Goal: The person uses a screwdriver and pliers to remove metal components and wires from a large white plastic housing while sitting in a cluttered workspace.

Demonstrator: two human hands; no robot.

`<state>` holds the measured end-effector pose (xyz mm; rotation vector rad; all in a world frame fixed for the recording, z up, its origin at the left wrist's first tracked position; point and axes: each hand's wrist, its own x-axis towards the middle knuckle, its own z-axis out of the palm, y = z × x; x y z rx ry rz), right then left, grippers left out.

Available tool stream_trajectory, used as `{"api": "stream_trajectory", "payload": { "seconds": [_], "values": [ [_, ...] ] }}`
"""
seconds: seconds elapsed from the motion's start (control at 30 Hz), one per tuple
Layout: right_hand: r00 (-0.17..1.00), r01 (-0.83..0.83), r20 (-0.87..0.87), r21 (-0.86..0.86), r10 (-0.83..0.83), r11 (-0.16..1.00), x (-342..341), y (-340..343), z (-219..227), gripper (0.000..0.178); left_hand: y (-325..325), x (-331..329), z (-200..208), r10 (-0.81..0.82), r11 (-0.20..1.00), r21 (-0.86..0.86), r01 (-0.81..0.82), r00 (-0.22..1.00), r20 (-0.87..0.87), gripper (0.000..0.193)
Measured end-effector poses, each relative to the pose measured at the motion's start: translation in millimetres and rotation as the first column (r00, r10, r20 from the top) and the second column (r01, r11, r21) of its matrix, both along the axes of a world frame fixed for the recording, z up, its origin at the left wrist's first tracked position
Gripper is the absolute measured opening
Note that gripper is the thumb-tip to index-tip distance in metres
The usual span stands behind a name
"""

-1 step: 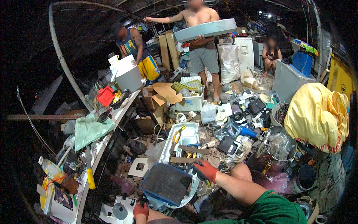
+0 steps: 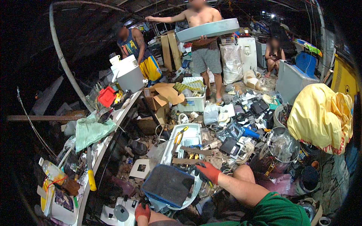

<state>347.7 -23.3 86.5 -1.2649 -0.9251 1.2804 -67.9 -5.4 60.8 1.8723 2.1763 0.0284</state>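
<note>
In a red work glove with dark fingers, my right hand (image 2: 208, 172) is at the right side of a white plastic casing (image 2: 197, 188). Its fingers are curled, and a yellow-and-black tool (image 2: 209, 184) shows just under them. What it grips is partly hidden. My left hand (image 2: 143, 213), gloved the same way, sits low by the near left corner of a blue-edged box with a dark grey padded top (image 2: 168, 185). Its fingers look bent, with their contents hidden. Beyond the box, yellow-handled pliers (image 2: 180, 137) lie in a long white housing (image 2: 192, 132), near flat brown strips (image 2: 186, 161).
A bench (image 2: 106, 141) with a bottle (image 2: 52, 170) and a yellow-handled tool (image 2: 91, 180) runs along the left. Scrap electronics (image 2: 230, 146) cover the floor ahead. A bucket (image 2: 283, 145) and yellow sack (image 2: 316, 116) stand right. Further back, a person (image 2: 205, 56) holds a long pale panel.
</note>
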Motion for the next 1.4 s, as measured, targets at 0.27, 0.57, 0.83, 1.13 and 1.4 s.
{"api": "stream_trajectory", "payload": {
  "seconds": [0.27,0.57,0.83,1.13,1.4],
  "values": [
    [0.998,0.008,0.065,0.062,-0.012,0.998,-6.2,6.8,-8.2,0.038,4.5,-15.4,-12.0,-0.023,0.989,0.147,0.025,1.0,-0.012,0.046],
    [0.999,0.024,0.023,0.053,-0.026,0.998,-9.2,4.2,-1.6,0.029,5.0,-16.8,-9.8,-0.006,0.99,0.14,0.004,1.0,0.012,0.043],
    [0.999,0.009,0.032,-0.054,-0.008,0.999,-6.2,-0.9,6.5,0.032,9.6,-17.4,-16.2,-0.026,0.993,0.117,0.018,0.998,0.064,0.048],
    [0.997,0.004,0.082,-0.009,-0.004,1.0,-3.6,8.8,-14.1,0.037,7.5,-8.3,-3.6,0.0,0.998,0.067,-0.002,0.999,0.041,0.052],
    [0.981,0.055,0.182,0.05,-0.064,0.997,2.8,8.1,-33.4,0.034,16.0,-9.8,-20.2,0.004,0.999,0.039,-0.007,0.997,0.074,0.046]
  ]
}}
